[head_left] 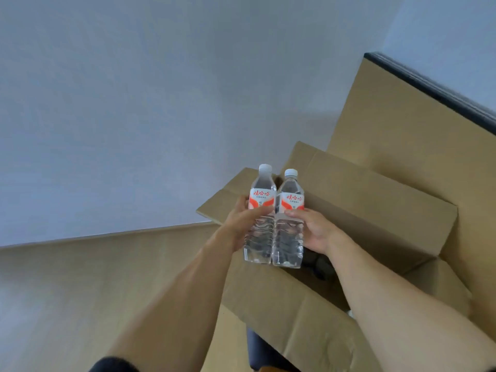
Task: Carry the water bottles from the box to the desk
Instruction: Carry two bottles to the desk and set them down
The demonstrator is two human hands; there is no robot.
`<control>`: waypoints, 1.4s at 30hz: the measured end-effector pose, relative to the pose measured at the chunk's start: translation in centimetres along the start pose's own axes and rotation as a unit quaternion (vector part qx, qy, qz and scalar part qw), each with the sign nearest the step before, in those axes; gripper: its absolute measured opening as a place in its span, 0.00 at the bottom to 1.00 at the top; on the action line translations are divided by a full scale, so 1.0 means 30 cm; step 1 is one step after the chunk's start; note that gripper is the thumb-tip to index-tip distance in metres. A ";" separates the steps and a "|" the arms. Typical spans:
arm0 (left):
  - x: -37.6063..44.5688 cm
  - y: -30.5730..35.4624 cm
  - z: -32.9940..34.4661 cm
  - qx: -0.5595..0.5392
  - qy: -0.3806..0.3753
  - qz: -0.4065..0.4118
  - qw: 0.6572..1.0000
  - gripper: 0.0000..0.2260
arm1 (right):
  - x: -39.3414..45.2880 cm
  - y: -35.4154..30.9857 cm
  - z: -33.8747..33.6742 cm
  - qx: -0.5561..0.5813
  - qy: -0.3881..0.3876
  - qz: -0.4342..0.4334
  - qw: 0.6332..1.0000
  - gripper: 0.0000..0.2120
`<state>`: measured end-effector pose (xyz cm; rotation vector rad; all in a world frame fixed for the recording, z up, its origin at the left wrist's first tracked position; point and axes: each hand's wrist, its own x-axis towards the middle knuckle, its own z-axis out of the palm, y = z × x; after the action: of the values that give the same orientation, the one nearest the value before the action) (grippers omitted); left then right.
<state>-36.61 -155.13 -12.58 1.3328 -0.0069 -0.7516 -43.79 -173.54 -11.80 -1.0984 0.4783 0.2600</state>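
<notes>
**Two bottles lifted clear of the open box, held side by side**

I hold one water bottle in each hand above the open cardboard box (335,210). My left hand (241,224) wraps the left bottle (259,216) at mid-body, thumb lying across its front just under the red label. My right hand (312,229) curls round the right bottle (289,221) the same way, thumb on the front. Both bottles stand upright, white caps up, their sides touching; their bases hang over the box's dark interior, above its near wall. The box flaps are folded outward. The desk is not in view, so I cannot tell which way it lies.

Judged as the carry stage: both bottles look full, so I would keep the fingers closed firmly on the ribbed lower bodies, where the plastic gives purchase, rather than on the smooth label. Pressing the bottles against each other should steady them. Lift the bases well clear of the near flap before turning away, and keep the caps up while walking.
</notes>
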 end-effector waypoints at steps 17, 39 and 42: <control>-0.662 0.052 -0.858 -0.060 0.180 0.054 0.980 0.21 | 0.089 0.366 0.978 -0.092 -0.172 0.052 0.979 0.22; -1.375 -0.064 -1.548 -0.190 0.514 0.156 0.822 0.24 | 0.149 0.840 2.037 -0.224 -0.495 0.148 0.827 0.24; -1.383 -0.056 -1.632 -0.198 0.552 0.162 0.793 0.29 | 0.195 0.863 2.156 -0.253 -0.500 0.165 0.812 0.23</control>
<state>-49.00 -92.18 -10.51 1.1433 0.7985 0.3929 -34.24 -104.28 -11.30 -1.2087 -0.3968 1.2578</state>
